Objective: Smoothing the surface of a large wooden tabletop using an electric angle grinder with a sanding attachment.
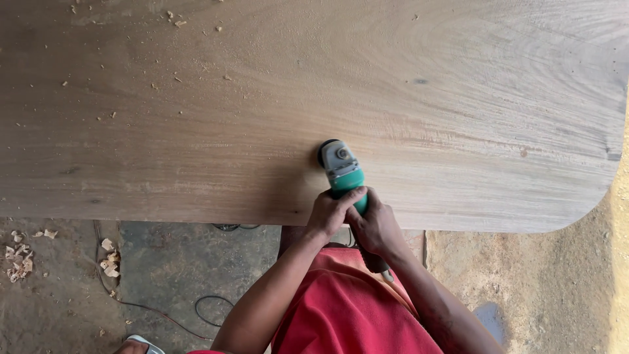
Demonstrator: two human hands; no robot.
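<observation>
Head view, left hand, right hand gripping green grinder, near slab edge.

- A woodworking workshop, rough and partly open to the ground.
- A big wooden slab with rounded corner fills the view, dusted with chips.
- A green power grinder sits on the slab.
- Wood shavings lie on the bare concrete floor.
- A cable trails across that floor.
</observation>
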